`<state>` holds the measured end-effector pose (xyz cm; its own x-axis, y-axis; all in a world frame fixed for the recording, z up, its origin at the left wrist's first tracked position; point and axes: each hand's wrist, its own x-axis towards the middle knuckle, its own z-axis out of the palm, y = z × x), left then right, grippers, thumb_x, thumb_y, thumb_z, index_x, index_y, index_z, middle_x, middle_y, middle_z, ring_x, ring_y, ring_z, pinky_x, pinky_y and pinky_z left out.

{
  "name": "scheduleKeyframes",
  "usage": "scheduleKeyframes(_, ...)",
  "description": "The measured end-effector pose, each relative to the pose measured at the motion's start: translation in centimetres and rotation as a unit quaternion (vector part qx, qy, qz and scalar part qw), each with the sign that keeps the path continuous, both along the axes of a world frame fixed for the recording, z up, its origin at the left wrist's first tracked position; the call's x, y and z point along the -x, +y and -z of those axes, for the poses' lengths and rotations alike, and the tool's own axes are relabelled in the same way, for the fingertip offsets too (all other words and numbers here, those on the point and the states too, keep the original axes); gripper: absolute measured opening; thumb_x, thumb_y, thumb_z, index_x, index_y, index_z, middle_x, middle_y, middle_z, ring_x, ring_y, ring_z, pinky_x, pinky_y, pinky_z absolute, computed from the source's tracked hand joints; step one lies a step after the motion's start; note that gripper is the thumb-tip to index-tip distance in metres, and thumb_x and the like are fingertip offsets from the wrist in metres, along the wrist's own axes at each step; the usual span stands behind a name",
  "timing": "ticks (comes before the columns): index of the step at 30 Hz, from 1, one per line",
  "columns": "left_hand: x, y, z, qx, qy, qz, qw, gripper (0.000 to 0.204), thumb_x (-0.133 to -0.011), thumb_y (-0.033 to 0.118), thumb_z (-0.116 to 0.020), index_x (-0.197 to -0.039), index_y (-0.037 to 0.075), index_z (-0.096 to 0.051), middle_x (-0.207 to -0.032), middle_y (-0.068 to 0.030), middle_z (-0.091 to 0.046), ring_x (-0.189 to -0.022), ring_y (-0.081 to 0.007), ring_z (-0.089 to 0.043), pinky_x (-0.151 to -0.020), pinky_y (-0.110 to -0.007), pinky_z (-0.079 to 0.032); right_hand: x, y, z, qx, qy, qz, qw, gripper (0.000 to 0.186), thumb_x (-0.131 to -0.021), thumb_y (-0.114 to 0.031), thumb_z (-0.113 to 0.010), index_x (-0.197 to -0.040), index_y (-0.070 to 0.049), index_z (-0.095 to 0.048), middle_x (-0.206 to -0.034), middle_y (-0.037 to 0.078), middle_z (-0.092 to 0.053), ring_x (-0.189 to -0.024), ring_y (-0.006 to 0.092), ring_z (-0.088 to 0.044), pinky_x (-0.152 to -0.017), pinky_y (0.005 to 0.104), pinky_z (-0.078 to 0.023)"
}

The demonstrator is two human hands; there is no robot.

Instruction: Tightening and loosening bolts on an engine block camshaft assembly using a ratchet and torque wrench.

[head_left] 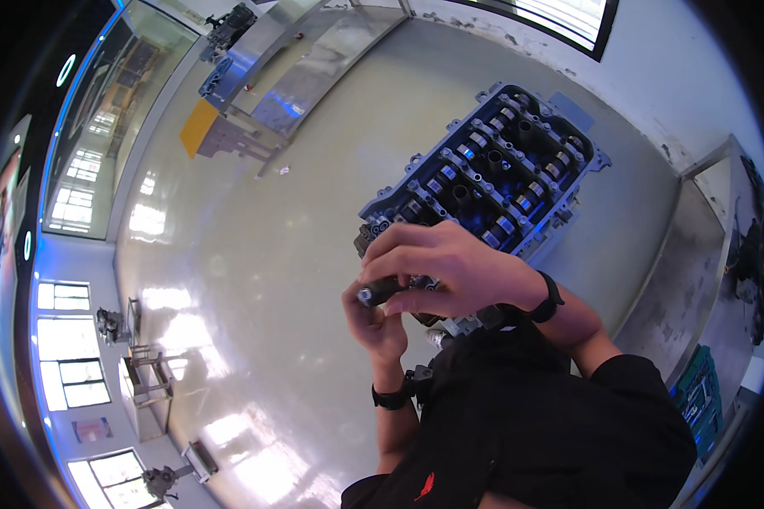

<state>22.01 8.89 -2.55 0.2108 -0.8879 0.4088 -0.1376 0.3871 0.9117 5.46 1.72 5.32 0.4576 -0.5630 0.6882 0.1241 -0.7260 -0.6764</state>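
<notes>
In front of my body my two hands come together at a short dark cylindrical tool [380, 292] with a bright metal end. My right hand [454, 271] is closed over it from above, its fingers bent and the thumb along the lower side. My left hand [370, 322] is curled against it from the left and below; some of its fingers are hidden behind the tool and the right hand. Just beyond the hands stands an engine [494, 161] with its top uncovered, showing camshafts with shiny lobes and round dark wells. My forearms and right hand cover its near end.
At the right runs a metal workbench [666, 271] with a green tool case [699, 399] lying open. A metal table [331, 68] with a yellow panel [199, 127] stands far left. More engine parts on stands [161, 482] are near the left windows. A white wall [679, 76] borders the far right.
</notes>
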Motion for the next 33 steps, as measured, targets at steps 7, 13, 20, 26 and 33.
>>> scheduleKeyframes(7,-1.8,-0.9,-2.0,0.1,0.116,-0.009,0.988,0.049,-0.088,0.025,-0.067,-0.123,0.002,-0.042,-0.108,-0.0227,-0.061,-0.09,-0.0303,-0.064,-0.082,-0.042,-0.052,2.6,0.4,0.4,-0.054,-0.075,0.071,0.993,0.018,-0.083,-0.006,-0.067,-0.1,-0.002,-0.062,-0.095,0.009,-0.061,-0.064,0.0111,-0.057,-0.058,0.0236,-0.048)
scheduleKeyframes(13,-1.0,-1.0,-1.4,0.074,0.101,0.016,0.992,0.052,-0.087,0.03,-0.068,-0.125,0.005,-0.044,-0.112,-0.0194,-0.061,-0.093,-0.0284,-0.063,-0.086,-0.043,-0.049,2.6,0.9,1.5,-0.073,-0.082,0.089,0.99,0.014,-0.084,-0.005,-0.067,-0.097,-0.004,-0.063,-0.092,0.007,-0.061,-0.063,0.0108,-0.06,-0.055,0.0228,-0.048)
scheduleKeyframes(20,0.2,-0.9,-0.2,0.034,0.056,0.079,0.995,0.039,-0.092,0.016,-0.06,-0.12,-0.005,-0.043,-0.113,-0.0228,-0.059,-0.101,-0.0278,-0.063,-0.09,-0.039,-0.049,2.3,1.1,2.2,-0.091,-0.083,0.078,0.989,0.013,-0.082,-0.001,-0.065,-0.095,-0.003,-0.063,-0.091,0.008,-0.061,-0.062,0.0108,-0.057,-0.057,0.0239,-0.047)
scheduleKeyframes(26,0.4,-1.1,-0.8,0.012,0.054,0.066,0.996,0.051,-0.094,0.029,-0.059,-0.128,-0.005,-0.042,-0.11,-0.0126,-0.058,-0.103,-0.02,-0.056,-0.092,-0.034,-0.044,2.0,1.0,2.5,-0.103,-0.08,0.06,0.99,0.013,-0.083,-0.002,-0.065,-0.096,-0.003,-0.063,-0.092,0.008,-0.061,-0.064,0.0118,-0.059,-0.057,0.0239,-0.047)
scheduleKeyframes(33,1.0,-1.2,-0.2,-0.002,0.019,0.093,0.995,0.04,-0.1,0.019,-0.044,-0.132,-0.004,-0.037,-0.113,-0.0138,-0.053,-0.111,-0.0236,-0.054,-0.096,-0.035,-0.042,0.9,0.6,2.0,-0.107,-0.045,0.048,0.992,0.017,-0.084,-0.006,-0.065,-0.101,-0.005,-0.064,-0.095,0.007,-0.061,-0.071,0.0165,-0.062,-0.059,0.0265,-0.05)
